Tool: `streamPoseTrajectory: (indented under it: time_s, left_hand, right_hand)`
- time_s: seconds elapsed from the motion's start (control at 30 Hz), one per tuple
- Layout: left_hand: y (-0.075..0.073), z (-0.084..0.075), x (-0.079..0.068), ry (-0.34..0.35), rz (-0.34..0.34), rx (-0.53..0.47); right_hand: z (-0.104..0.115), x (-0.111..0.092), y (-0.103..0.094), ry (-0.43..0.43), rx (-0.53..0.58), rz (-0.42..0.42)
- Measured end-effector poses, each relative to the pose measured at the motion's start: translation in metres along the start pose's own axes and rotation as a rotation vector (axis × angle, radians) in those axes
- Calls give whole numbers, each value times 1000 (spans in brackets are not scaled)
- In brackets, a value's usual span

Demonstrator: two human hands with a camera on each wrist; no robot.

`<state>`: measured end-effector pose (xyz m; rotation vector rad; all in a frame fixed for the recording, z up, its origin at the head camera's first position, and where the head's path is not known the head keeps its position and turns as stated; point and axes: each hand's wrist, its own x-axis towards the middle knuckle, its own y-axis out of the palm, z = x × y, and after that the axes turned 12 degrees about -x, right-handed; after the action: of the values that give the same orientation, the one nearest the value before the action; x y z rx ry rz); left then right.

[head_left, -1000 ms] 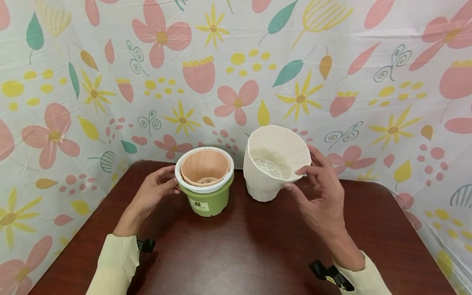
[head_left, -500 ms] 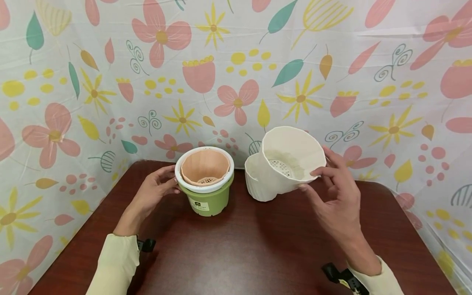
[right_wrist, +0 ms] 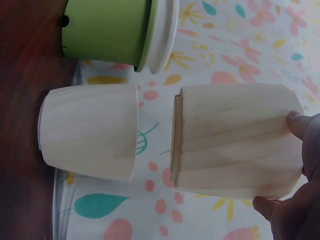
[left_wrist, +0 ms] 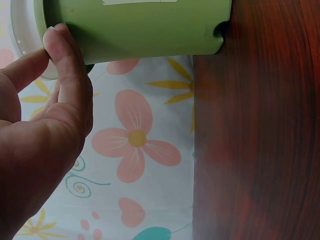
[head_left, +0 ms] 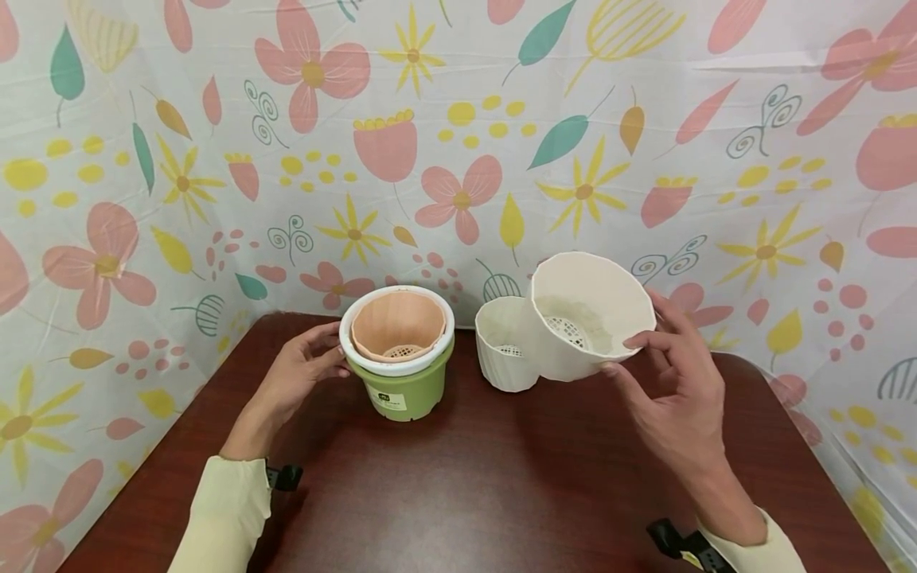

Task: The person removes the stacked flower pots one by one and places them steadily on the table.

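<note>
A cream faceted flowerpot [head_left: 593,306] is tilted in the air, its perforated bottom showing inside. My right hand [head_left: 669,390] pinches it by the rim between thumb and fingers. Below and left of it a smaller ribbed white flowerpot [head_left: 501,362] stands on the table, partly hidden; the right wrist view shows a gap between the two. On the left, a green flowerpot [head_left: 411,394] bears a white-rimmed pot [head_left: 347,334] with a peach pot [head_left: 397,318] nested inside. My left hand [head_left: 304,362] grips this stack at its left side, below the rim.
The dark red-brown wooden table [head_left: 430,493] carries the pots near its back edge. A flower-printed curtain [head_left: 458,119] hangs right behind and along both sides. Each wrist wears a black strapped camera [head_left: 284,477].
My right hand has lifted the cream flowerpot out of the smaller white one and carried it to the right, uncovering the smaller pot. The left hand and the green stack have stayed still.
</note>
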<state>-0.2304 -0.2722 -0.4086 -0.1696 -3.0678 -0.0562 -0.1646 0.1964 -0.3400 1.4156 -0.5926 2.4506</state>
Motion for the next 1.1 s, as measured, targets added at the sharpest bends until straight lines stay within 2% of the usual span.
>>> streamPoseTrajectory:
  time_s: [0.4, 0.7, 1.1]
  left_hand:
    - [0, -1, 0, 8, 1, -3]
    - [0, 0, 0, 7, 3, -6]
    - [-1, 2, 1, -6, -6, -4]
  right_hand:
    - [-24, -9, -19, 30, -159, 0]
    - [-30, -8, -27, 33, -179, -29]
    - [-25, -8, -33, 57, -143, -8]
